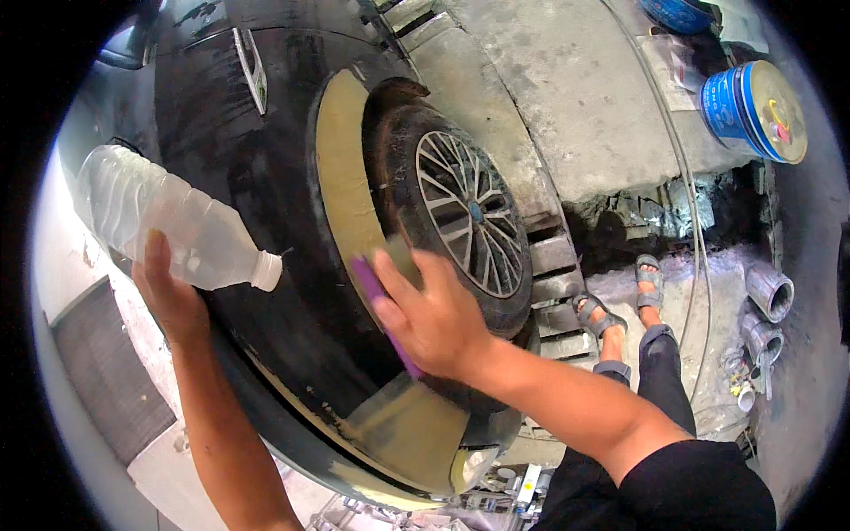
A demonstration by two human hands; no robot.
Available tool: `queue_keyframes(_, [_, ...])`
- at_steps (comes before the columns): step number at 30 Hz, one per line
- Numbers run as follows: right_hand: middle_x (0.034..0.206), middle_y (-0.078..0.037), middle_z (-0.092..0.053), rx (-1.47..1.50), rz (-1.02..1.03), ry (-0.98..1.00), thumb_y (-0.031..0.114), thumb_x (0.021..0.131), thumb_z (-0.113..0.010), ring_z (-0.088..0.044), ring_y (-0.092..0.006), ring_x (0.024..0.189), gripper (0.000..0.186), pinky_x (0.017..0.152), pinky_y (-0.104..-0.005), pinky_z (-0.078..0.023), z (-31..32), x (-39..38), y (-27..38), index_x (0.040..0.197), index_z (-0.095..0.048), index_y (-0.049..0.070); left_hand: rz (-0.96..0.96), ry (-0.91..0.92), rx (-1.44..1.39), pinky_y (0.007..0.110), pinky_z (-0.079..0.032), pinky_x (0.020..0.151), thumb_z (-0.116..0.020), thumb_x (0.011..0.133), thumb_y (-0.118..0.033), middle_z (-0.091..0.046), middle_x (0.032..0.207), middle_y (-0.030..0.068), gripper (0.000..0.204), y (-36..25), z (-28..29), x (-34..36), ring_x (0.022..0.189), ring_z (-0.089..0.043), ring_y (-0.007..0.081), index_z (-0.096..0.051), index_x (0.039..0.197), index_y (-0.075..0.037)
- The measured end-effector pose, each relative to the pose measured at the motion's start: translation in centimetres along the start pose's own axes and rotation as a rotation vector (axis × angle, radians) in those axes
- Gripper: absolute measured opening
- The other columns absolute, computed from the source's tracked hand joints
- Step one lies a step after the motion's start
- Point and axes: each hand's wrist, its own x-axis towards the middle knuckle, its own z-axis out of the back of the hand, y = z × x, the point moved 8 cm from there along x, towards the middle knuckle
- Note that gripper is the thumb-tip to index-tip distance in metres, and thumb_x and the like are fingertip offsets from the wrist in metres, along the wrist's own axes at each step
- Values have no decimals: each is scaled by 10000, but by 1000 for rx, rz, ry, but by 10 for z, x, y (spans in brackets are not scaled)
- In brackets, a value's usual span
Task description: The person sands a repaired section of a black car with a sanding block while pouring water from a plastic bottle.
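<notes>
The person's left hand (173,301) is wrapped round one translucent bottle (193,232); the right (434,310) is clamped on one purple block (370,285), against one dark car's (257,195) yellowish wheel-arch edge (342,164). One wheel (471,212) stands close beside. Farther off: two sandals (648,276), two silvery cans (767,294), one blue-sided bucket (753,111).

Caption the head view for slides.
Left hand holds a translucent bottle; right hand holds a purple block at the tan wheel arch of a black car.

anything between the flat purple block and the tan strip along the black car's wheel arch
Nothing visible: the right hand holds the flat purple block right at the tan strip; the translucent plastic bottle is off left.
</notes>
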Motion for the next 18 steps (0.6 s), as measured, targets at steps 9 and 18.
queue_keyframes(9, [1144,-326,-515,-7,21,31,283,928,-611,-558,-450,948,495,833,-482,-509,5,-62,-1,1379,-522,99,21,-19,6,351,-405,950,-520,933,-453,-624,1126,105,560,-5,-1,0,1058,-576,227,-597,1194,37])
queue_keyframes(18, [1150,-331,-512,45,138,16,318,936,-592,-555,-443,895,508,794,-476,-517,6,-67,13,1382,-526,82,-187,37,142,424,-467,930,-461,951,-291,-664,1130,165,416,-10,13,-73,1084,-619,316,-633,1139,39])
